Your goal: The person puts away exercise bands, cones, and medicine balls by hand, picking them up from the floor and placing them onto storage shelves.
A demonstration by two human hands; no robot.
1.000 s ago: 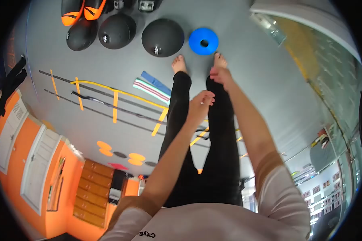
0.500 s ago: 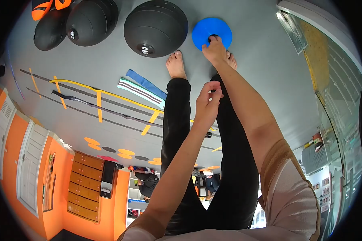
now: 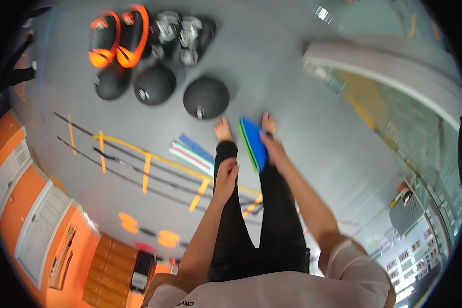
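Now the blue disc (image 3: pixel 254 146) is off the floor, tipped up on its edge in the person's right hand (image 3: pixel 272 150).

Seen almost edge-on, with a thin green line along its rim, its long axis runs from 11 o'clock to 5 o'clock. It hangs between the two bare feet and in front of the shins. The right hand's fingers are closed on its rim at the 4 o'clock side. The left hand (image 3: pixel 226 174) is loosely curled and holds nothing, lying against the left thigh. At 11 o'clock of the disc a black medicine ball (image 3: pixel 206 97) sits on the grey floor (image 3: pixel 292 92), and folded bands (image 3: pixel 192 154) lie at 9 o'clock.
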